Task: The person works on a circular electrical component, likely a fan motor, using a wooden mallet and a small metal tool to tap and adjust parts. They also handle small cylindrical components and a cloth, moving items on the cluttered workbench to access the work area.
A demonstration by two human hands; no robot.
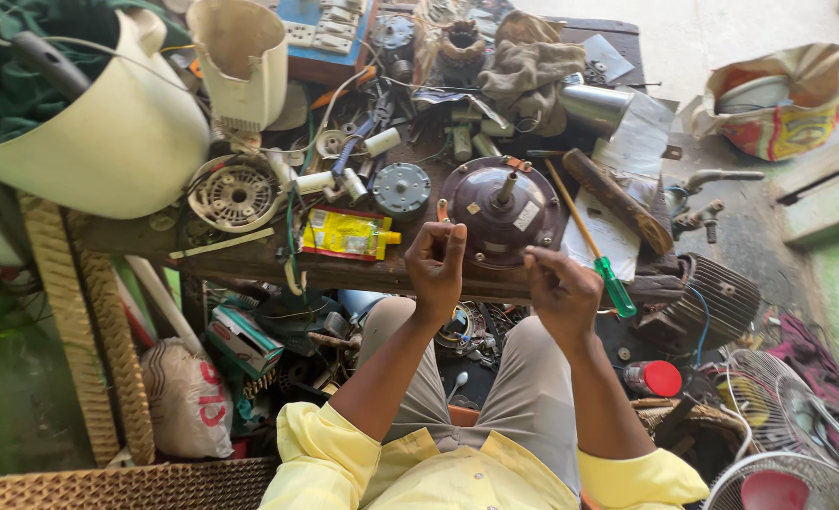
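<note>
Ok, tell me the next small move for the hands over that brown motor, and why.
Probably lower both hands onto the brown motor housing. The left hand and right hand hover with fingertips pinched at its near edge, apparently touching nothing. Its shaft points up, and the green-handled screwdriver lies just right of it, within easy reach if a tool is needed.

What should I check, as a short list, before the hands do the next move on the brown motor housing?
1. Motor housing rests flat on the workbench, shaft up: ok.
2. Left hand pinches something small: cannot tell what, too small.
3. Right hand also pinched, holding nothing that shows: cannot tell.
4. Green-handled screwdriver lies close to the right hand: ok.
5. Screwdriver handle hangs over the bench edge, could fall: not ok.
6. Space around the housing is crowded with parts, such as the yellow packet: not ok.
</note>
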